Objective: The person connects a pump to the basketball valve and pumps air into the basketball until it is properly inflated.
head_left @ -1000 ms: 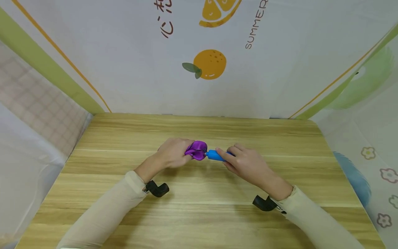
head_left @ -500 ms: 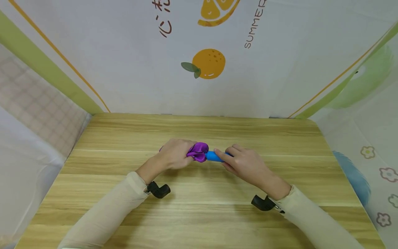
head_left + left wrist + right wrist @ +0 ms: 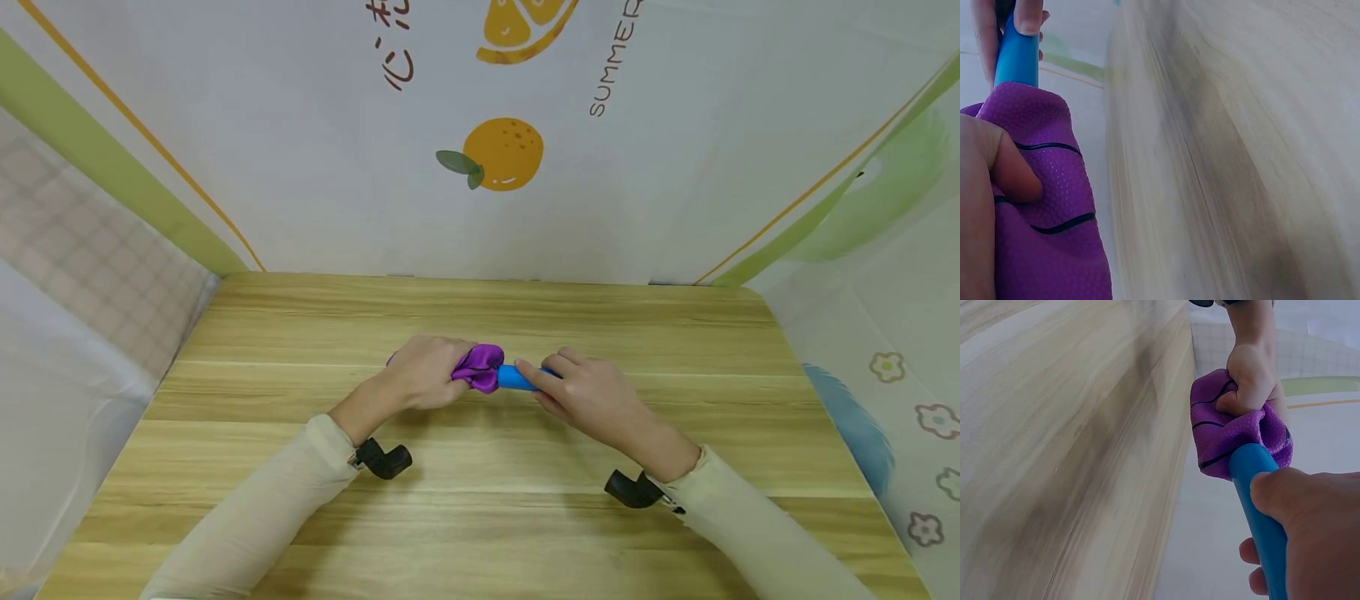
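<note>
**Purple ball [image 3: 482, 367] and blue tube [image 3: 515, 377] held end to end above the desk [image 3: 487, 525]**

Left hand [image 3: 422, 373]: grip closed round the ball, thumb [image 3: 1017, 176] pushed into its pebbled skin between 2 black lines. Ball is limp and folded; a scrap of purple pokes out past the hand's far side.

Right hand [image 3: 596, 394]: grip wrapped on the tube, thumb along the top, 2 fingertips [image 3: 1249, 551] showing on the other side. Tube's near end touches the ball's folds; I can't see the joint itself.

Position: ball left, tube right, roughly mid-desk, nearer the far edge. Pale sleeves [image 3: 255, 504] on the arms, 1 black bracket [image 3: 386, 460] at each wrist. White cloth [image 3: 322, 183] behind, printed with an orange [image 3: 504, 154] and "SUMMER".
</note>
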`<state>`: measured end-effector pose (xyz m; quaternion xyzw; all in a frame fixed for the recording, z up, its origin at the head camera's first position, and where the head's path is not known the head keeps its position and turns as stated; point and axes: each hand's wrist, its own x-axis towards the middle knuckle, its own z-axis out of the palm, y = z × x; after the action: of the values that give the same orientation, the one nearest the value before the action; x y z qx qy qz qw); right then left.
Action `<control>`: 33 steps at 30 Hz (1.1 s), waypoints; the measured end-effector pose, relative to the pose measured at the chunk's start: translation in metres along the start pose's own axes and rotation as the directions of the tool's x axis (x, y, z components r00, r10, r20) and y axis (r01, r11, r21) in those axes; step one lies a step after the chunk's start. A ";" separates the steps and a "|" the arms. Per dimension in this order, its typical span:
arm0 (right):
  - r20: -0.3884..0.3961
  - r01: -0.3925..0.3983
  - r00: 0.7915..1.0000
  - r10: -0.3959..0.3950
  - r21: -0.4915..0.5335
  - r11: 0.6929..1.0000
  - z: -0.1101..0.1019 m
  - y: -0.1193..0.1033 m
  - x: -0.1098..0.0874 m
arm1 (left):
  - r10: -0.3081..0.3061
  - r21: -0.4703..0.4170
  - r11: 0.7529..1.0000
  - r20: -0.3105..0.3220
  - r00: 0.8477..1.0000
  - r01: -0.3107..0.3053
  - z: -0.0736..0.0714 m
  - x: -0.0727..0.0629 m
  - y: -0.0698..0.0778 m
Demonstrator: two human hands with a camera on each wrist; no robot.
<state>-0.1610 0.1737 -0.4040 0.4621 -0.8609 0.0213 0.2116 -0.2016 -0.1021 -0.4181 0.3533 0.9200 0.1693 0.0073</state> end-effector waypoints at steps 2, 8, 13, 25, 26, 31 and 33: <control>-0.002 0.002 1.000 -0.002 0.000 1.000 0.000 0.000 0.001 | -0.002 -0.005 1.000 -0.001 1.000 0.002 0.000 0.000 -0.001; 0.002 0.014 1.000 -0.014 0.027 1.000 0.001 0.001 0.003 | 0.003 0.008 1.000 0.013 1.000 -0.003 0.001 -0.002 -0.003; -0.003 0.005 1.000 -0.004 0.075 0.997 0.000 0.006 0.002 | 0.014 -0.024 1.000 0.011 1.000 -0.014 0.001 0.000 -0.007; -0.009 -0.005 1.000 0.006 0.071 0.997 0.002 0.006 0.003 | 0.066 -0.060 0.996 -0.024 0.998 -0.067 0.006 -0.002 -0.009; -0.013 -0.008 1.000 0.008 0.071 0.997 0.002 0.006 0.003 | 0.072 -0.056 0.996 -0.028 0.997 -0.074 0.006 -0.002 -0.008; -0.026 -0.018 0.999 0.020 0.070 0.997 0.002 0.007 0.004 | 0.067 -0.060 0.996 -0.034 0.997 -0.069 0.008 -0.001 -0.007; -0.034 -0.021 0.999 0.024 0.074 0.997 0.001 0.007 0.004 | 0.068 -0.055 0.996 -0.040 0.997 -0.070 0.009 -0.001 -0.008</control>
<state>-0.1691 0.1746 -0.4026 0.4596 -0.8608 0.0634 0.2091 -0.2046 -0.1059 -0.4293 0.3811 0.9022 0.2018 -0.0061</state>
